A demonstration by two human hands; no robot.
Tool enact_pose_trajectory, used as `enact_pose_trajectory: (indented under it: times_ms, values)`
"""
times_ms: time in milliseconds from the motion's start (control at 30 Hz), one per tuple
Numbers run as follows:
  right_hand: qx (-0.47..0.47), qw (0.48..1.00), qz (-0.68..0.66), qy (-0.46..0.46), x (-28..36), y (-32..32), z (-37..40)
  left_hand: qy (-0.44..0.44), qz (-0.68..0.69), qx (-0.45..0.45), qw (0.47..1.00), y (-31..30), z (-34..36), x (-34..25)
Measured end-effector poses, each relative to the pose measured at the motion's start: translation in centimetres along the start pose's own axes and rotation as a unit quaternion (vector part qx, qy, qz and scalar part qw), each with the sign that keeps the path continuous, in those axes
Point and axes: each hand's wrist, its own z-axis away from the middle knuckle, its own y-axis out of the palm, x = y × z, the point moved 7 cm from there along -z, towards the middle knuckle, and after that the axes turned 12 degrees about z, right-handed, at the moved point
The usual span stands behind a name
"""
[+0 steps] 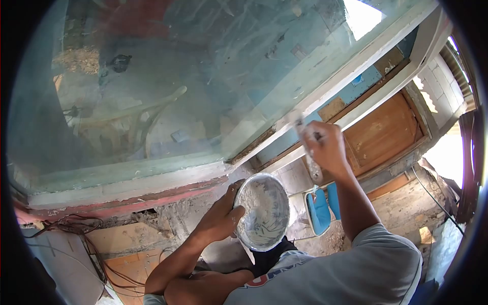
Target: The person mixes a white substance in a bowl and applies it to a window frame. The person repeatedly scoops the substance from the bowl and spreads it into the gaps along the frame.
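My left hand grips the rim of a round metal bowl, its thumb over the edge. White paste or paint coats the bowl's inside, which is tilted toward the camera. My right hand is closed around the handle of a brush, somewhat blurred. The brush's pale head is against or very near the white window frame, up and to the right of the bowl. Whether it touches the frame is hard to tell. The large glass pane lies left of the brush.
Below the pane runs a white sill with a red-pink edge. Brown cables hang at lower left beside a pale box. A blue-seated chair stands below my right forearm. A wooden panel is at right.
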Motion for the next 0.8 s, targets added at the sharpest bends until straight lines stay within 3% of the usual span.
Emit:
enact_pose_trajectory:
  times_ms: [133,267,367,600,700,767,800]
  values:
    - [0.058,0.996,0.066,-0.027,1.2,3.6,0.0,-0.012,0.005,0.010,1.000,0.0,0.0,-0.4]
    - [0.040,0.995,0.094,0.008,0.6,4.1,0.0,-0.035,0.028,0.011,0.999,0.2,0.4,-0.1]
    - [0.028,0.991,0.131,-0.013,1.2,3.0,-0.2,-0.026,0.007,0.008,1.000,0.3,0.3,-0.4]
    - [0.023,0.991,0.121,0.049,-0.1,-3.0,-2.3,-0.027,-0.007,0.014,1.000,0.6,0.2,-0.2]
    - [-0.071,0.989,0.132,0.014,-0.5,-7.1,-3.0,-0.039,0.001,0.019,0.999,0.7,0.2,-0.7]
    - [-0.149,0.988,0.045,0.023,-1.1,-10.6,-2.9,-0.048,0.014,0.022,0.999,0.6,0.1,0.1]
    - [-0.141,0.986,0.010,0.084,-0.5,-11.7,-2.2,0.021,-0.044,0.026,0.998,0.5,-0.2,0.1]
